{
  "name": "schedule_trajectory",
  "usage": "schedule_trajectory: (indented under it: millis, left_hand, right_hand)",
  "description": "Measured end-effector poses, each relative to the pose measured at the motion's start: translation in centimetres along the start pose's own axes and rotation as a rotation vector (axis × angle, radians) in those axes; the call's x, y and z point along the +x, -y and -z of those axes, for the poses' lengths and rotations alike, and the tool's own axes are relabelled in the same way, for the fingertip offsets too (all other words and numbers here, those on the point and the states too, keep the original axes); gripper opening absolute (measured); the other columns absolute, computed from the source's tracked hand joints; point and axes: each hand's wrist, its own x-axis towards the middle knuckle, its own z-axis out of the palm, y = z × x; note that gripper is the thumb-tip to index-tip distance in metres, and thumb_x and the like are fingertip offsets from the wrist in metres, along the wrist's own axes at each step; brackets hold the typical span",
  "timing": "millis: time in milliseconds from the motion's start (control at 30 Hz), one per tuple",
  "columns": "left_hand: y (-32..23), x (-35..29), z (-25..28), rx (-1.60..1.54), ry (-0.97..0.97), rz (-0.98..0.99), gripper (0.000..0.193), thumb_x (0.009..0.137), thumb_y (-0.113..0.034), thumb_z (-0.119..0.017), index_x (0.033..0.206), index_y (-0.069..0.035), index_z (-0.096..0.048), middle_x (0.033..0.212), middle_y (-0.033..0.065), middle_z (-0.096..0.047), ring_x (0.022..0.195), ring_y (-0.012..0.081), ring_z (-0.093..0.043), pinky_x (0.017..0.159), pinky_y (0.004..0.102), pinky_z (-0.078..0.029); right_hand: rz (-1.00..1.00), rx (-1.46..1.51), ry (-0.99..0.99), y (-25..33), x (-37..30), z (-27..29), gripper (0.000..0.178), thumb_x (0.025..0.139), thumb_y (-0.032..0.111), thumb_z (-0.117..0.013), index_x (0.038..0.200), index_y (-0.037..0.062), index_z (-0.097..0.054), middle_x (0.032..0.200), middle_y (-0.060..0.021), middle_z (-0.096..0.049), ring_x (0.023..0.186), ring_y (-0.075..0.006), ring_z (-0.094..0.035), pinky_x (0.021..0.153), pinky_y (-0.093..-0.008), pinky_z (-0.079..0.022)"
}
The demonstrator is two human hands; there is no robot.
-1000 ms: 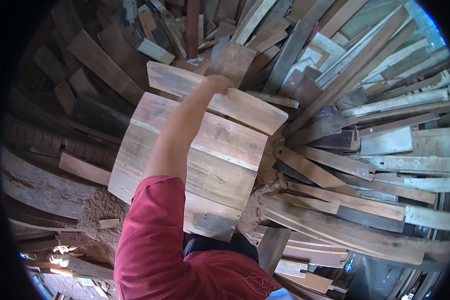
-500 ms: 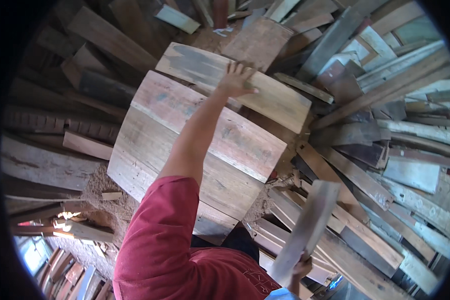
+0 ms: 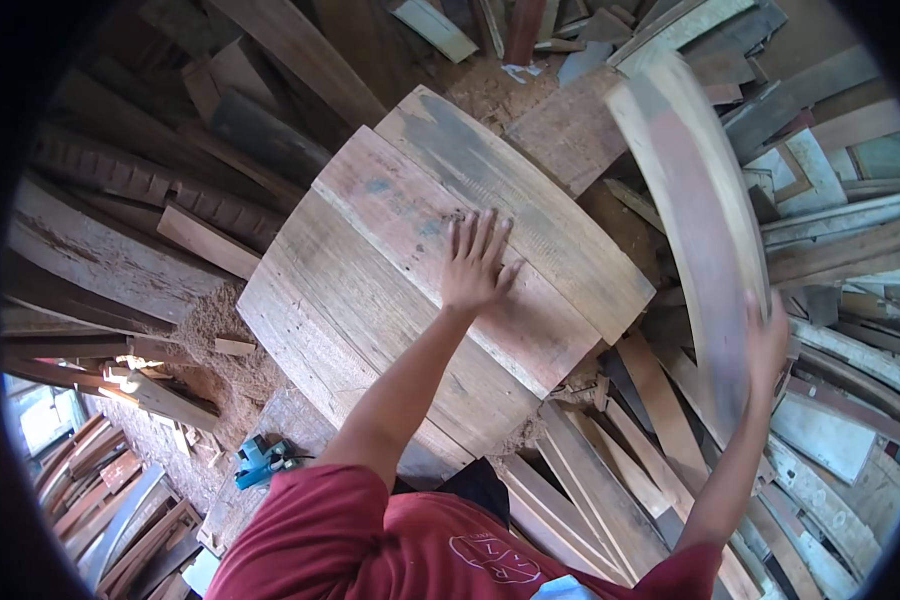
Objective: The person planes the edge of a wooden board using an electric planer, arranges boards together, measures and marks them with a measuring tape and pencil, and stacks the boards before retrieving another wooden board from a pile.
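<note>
Several wooden planks lie side by side in front of me, edges touching. My left hand rests flat with fingers spread on the reddish plank. Beyond it lies the far plank, pale with a grey stain. Off to the right, my right hand grips the edge of a long loose plank that stands raised and is partly blurred. This plank is pale at the edges and greyish-pink along the middle. The fingers behind it are partly hidden.
Stacked boards and offcuts crowd the right side. More timber leans at the left, beside a sawdust heap. A teal power tool sits near my left elbow. A brown board lies beyond the planks.
The far plank now meets the reddish one, and the gap between them has closed. My left hand has come back onto the reddish plank. My right hand has lifted the loose plank up and right.
</note>
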Motion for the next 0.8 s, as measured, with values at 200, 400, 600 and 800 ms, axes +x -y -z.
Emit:
schedule_trajectory:
  millis: [200,400,600,800]
  left_hand:
    - [0.3,-0.2,0.7,-0.101,0.018,0.053,0.066,0.098,-0.047,-0.049,0.157,-0.017,-0.043,0.167,0.0106,-0.032,0.155,0.0380,-0.024,0.127,0.0567,-0.011]
    - [0.6,-0.3,0.6,-0.159,-0.006,0.072,0.061,0.097,-0.041,-0.052,0.152,-0.014,-0.050,0.165,0.0124,-0.036,0.153,0.0400,-0.028,0.127,0.0565,-0.015]
    - [0.6,0.0,0.7,-0.194,0.012,0.081,0.061,0.097,-0.042,-0.051,0.151,-0.014,-0.050,0.164,0.0134,-0.037,0.152,0.0410,-0.029,0.126,0.0572,-0.015]
    - [0.6,0.5,0.7,-0.202,0.030,0.083,0.061,0.097,-0.042,-0.051,0.151,-0.014,-0.050,0.164,0.0141,-0.037,0.152,0.0415,-0.029,0.126,0.0582,-0.015]
  right_hand:
    - [0.283,0.088,0.227,6.9,20.8,-13.4,0.062,0.094,0.056,-0.066,0.124,0.0017,-0.068,0.115,-0.0260,-0.071,0.109,-0.0430,-0.067,0.093,-0.0468,-0.051]
    - [0.302,-0.087,0.115,12.1,23.1,-24.2,0.063,0.093,0.057,-0.065,0.140,0.0149,-0.061,0.135,-0.0192,-0.060,0.122,-0.0395,-0.057,0.112,-0.0511,-0.039]
    - [0.274,-0.265,-0.016,13.0,20.6,-27.1,0.067,0.091,0.062,-0.063,0.151,0.0333,-0.051,0.151,-0.0133,-0.044,0.139,-0.0407,-0.039,0.118,-0.0582,-0.026]
    - [0.305,-0.180,-0.140,13.9,17.1,-28.6,0.072,0.087,0.059,-0.070,0.150,0.0313,-0.053,0.139,-0.0140,-0.052,0.126,-0.0405,-0.045,0.113,-0.0581,-0.030]
